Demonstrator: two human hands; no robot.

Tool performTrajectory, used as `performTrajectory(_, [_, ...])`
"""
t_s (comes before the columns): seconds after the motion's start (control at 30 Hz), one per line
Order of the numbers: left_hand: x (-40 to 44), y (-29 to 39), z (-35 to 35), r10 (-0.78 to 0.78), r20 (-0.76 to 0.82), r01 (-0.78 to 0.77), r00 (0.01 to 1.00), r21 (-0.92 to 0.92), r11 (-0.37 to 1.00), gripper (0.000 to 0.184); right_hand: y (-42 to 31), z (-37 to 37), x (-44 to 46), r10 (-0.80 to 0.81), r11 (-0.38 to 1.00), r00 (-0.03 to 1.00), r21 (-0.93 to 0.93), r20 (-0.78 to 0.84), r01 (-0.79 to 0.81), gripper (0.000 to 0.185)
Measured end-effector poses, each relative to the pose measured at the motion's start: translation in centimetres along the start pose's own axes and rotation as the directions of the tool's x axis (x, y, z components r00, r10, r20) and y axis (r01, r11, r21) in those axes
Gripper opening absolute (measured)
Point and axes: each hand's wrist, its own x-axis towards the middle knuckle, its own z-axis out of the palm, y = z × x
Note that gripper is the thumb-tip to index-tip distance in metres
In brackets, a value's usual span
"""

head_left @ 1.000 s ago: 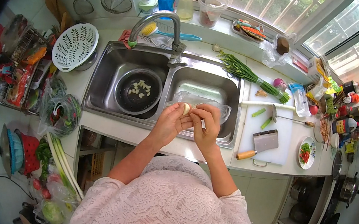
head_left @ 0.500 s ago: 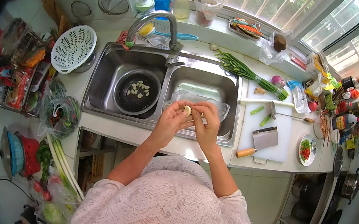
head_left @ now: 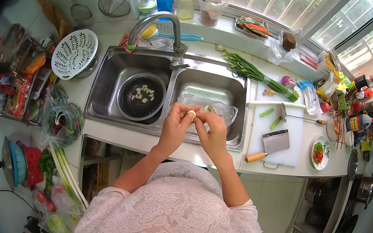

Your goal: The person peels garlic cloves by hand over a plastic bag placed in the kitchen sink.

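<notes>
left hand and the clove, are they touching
Touching. The head view shows the clove pinched in the left hand, its pale surface against the fingers with no gap between.

- We have a clove (head_left: 191, 114) between our left hand (head_left: 175, 128) and right hand (head_left: 214, 131).
- Just beyond our grip, a bag (head_left: 226, 113) in the right basin (head_left: 210, 80).
- Left of our grip, cloves (head_left: 143, 94) in a bowl (head_left: 142, 111) in the left basin (head_left: 110, 77).
- Right of our grip, a cleaver (head_left: 277, 141) on a board (head_left: 288, 158), then a plate (head_left: 317, 167).
</notes>
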Motion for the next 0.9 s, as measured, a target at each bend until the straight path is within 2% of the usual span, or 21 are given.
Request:
performTrajectory(0.03, [0.0, -0.2, 0.0, 0.056, -0.010, -0.055, 0.998, 0.043, 0.998, 0.012, -0.1, -0.1, 0.1, 0.001, 1.000, 1.000, -0.001, 0.017, -0.001, 0.007])
performTrajectory(0.07, [-0.1, -0.1, 0.0, 0.055, -0.010, -0.054, 0.998, 0.043, 0.998, 0.012, -0.1, -0.2, 0.2, 0.002, 1.000, 0.999, -0.002, 0.033, -0.002, 0.007])
performTrajectory(0.13, [-0.1, 0.1, 0.0, 0.078, -0.017, -0.074, 0.997, 0.167, 0.983, 0.012, 0.1, 0.0, 0.3, -0.016, 1.000, 0.999, 0.001, 0.028, 0.016, 0.006])
performTrajectory(0.2, [-0.2, 0.5, 0.2, 0.063, -0.007, -0.061, 0.998, 0.164, 0.985, 0.013, 0.1, 0.1, 0.4, -0.036, 0.999, 0.999, 0.005, 0.024, 0.036, 0.005])
performTrajectory(0.37, [0.1, 0.8, -0.1, 0.048, 0.004, -0.048, 0.999, 0.116, 0.992, 0.014, -0.1, 0.4, 0.9, 0.058, 0.998, 0.998, 0.000, 0.032, -0.058, 0.003])
performTrajectory(0.4, [0.2, 1.5, -0.2, -0.060, 0.014, 0.061, 0.998, -0.078, 0.995, 0.014, 0.1, 0.5, 0.9, 0.058, 0.998, 0.998, 0.000, 0.032, -0.058, 0.003])
performTrajectory(0.43, [0.3, 2.0, -0.4, -0.163, 0.045, 0.169, 0.986, -0.267, 0.949, 0.014, 0.4, 0.8, 0.9, 0.127, 0.987, 0.991, 0.108, -0.032, -0.123, 0.003])
performTrajectory(0.47, [0.5, 2.0, -0.8, -0.163, 0.045, 0.169, 0.986, -0.267, 0.949, 0.014, 0.6, 1.0, 0.9, 0.201, 0.959, 0.976, 0.218, -0.087, -0.178, 0.004])
performTrajectory(0.5, [0.7, 1.9, -1.2, -0.179, 0.106, 0.207, 0.978, -0.412, 0.887, 0.015, 0.7, 0.8, 0.9, 0.201, 0.960, 0.976, 0.218, -0.086, -0.178, 0.004])
performTrajectory(0.53, [0.9, 1.7, -1.6, -0.186, 0.167, 0.248, 0.968, -0.542, 0.803, 0.016, 0.7, 0.5, 1.0, 0.284, 0.925, 0.956, 0.284, -0.081, -0.251, 0.004])
performTrajectory(0.57, [1.1, 1.6, -1.9, -0.186, 0.166, 0.248, 0.968, -0.543, 0.802, 0.016, 0.8, 0.3, 1.0, 0.364, 0.881, 0.929, 0.348, -0.069, -0.320, 0.004])
performTrajectory(0.6, [1.3, 1.4, -2.0, -0.192, 0.216, 0.287, 0.957, -0.638, 0.714, 0.018, 0.9, 0.4, 0.9, 0.363, 0.882, 0.929, 0.347, -0.067, -0.320, 0.004])
performTrajectory(0.63, [1.4, 1.4, -2.1, -0.190, 0.266, 0.326, 0.945, -0.720, 0.613, 0.020, 1.2, 0.5, 0.8, 0.248, 0.938, 0.963, 0.277, -0.110, -0.210, 0.006])
performTrajectory(0.67, [1.5, 1.4, -2.1, -0.189, 0.266, 0.326, 0.945, -0.721, 0.612, 0.020, 1.1, 0.5, 0.8, 0.126, 0.975, 0.982, 0.201, -0.144, -0.095, 0.009])
performTrajectory(0.73, [1.6, 1.5, -2.0, -0.201, 0.328, 0.384, 0.923, -0.807, 0.449, 0.024, 0.6, 0.6, 1.0, 0.104, 0.980, 0.978, 0.189, -0.181, -0.069, 0.012])
performTrajectory(0.77, [1.6, 1.4, -2.0, -0.201, 0.325, 0.382, 0.924, -0.808, 0.448, 0.024, 0.3, 0.6, 1.1, 0.082, 0.983, 0.972, 0.178, -0.219, -0.043, 0.015])
performTrajectory(0.83, [1.5, 1.2, -2.0, -0.137, 0.327, 0.343, 0.935, -0.740, 0.578, 0.031, 0.7, 0.4, 0.9, 0.072, 0.984, 0.979, 0.173, -0.191, -0.039, 0.017])
performTrajectory(0.9, [1.5, 1.8, -1.8, -0.140, 0.342, 0.358, 0.929, -0.737, 0.574, 0.035, 0.7, 0.2, 0.9, 0.062, 0.986, 0.984, 0.166, -0.166, -0.034, 0.019])
